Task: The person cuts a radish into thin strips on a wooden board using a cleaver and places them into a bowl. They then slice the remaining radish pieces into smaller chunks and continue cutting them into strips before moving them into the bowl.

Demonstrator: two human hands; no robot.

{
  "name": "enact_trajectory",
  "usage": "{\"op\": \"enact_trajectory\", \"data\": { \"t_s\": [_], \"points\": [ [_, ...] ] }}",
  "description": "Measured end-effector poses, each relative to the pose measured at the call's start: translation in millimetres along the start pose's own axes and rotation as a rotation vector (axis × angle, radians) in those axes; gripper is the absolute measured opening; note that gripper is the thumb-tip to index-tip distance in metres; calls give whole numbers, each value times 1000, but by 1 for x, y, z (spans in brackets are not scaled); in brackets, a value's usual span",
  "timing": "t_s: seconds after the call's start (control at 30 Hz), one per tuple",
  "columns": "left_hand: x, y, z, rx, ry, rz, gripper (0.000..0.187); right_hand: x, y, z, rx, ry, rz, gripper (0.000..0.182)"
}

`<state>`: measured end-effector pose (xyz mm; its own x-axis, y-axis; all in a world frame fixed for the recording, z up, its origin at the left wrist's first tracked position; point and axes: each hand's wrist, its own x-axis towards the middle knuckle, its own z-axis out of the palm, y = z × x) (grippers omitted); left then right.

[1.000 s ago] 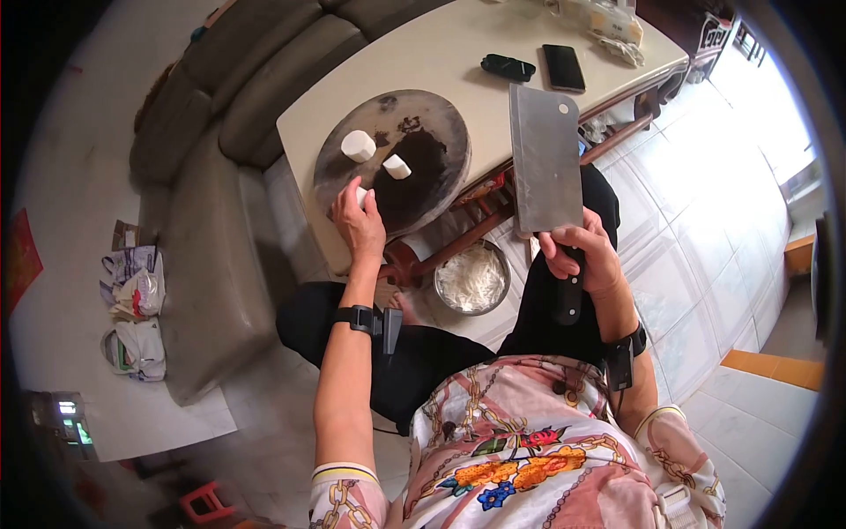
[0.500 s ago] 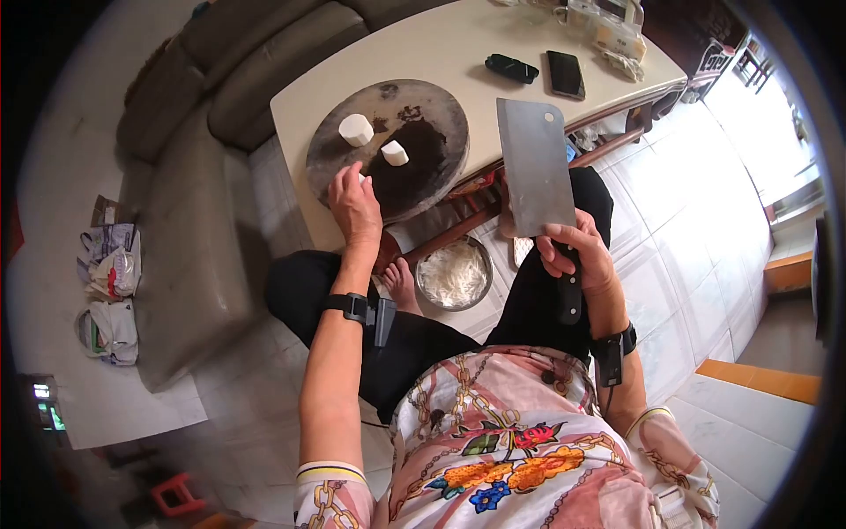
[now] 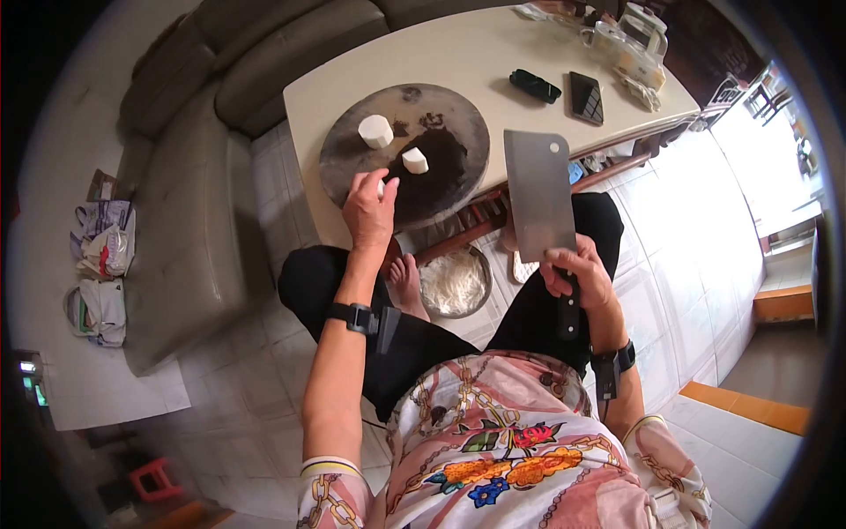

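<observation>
My left hand [image 3: 370, 210] pinches a small white piece [image 3: 381, 187] at the near edge of a round dark chopping board [image 3: 352, 154] on a cream table [image 3: 458, 57]. Two more white chunks lie on the board: a larger one [image 3: 375, 130] at the far left and a smaller one [image 3: 414, 160] on the dark wet patch. My right hand [image 3: 575, 271] grips the black handle of a broad steel cleaver [image 3: 538, 192], blade held upright off the table's near edge, apart from the board.
A metal bowl of white shreds [image 3: 453, 282] stands on the tiled floor by my bare foot [image 3: 406, 280]. A phone [image 3: 586, 97] and a dark case [image 3: 534, 85] lie on the table. A grey sofa [image 3: 189, 167] flanks the left; bags [image 3: 99, 273] lie beyond.
My left hand has lifted slightly, fingertips now closed on the white piece at the board's edge. The cleaver stays upright in my right hand; the view has shifted a little.
</observation>
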<state>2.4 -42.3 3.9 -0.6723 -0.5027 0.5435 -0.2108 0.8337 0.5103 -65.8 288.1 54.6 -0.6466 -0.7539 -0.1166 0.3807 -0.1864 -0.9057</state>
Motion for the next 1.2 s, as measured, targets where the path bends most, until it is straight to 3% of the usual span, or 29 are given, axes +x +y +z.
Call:
{"op": "enact_trajectory", "data": {
  "t_s": [0.1, 0.27, 0.37, 0.6, 0.93, 1.2],
  "points": [
    [13, -11, -11, -186, -155, -119, 45, 6, 0, 0, -100, 22, 21, 20],
    [16, -16, -18, -419, -254, -283, 43, 16, 6, -3, -88, 42, 41, 22],
    [14, -3, -7, -118, -86, -114, 35, 17, 6, -3, -93, 69, 64, 21],
    [13, 1, 6, -59, 118, -70, 33, 21, 5, 7, -71, 94, 89, 20],
    [13, -1, 9, -41, 125, -52, 33, 24, 12, 5, -53, 25, 66, 19],
    [13, 0, 7, -17, 132, -44, 32, 16, 13, 5, -11, 100, 33, 20]
  ]
}}
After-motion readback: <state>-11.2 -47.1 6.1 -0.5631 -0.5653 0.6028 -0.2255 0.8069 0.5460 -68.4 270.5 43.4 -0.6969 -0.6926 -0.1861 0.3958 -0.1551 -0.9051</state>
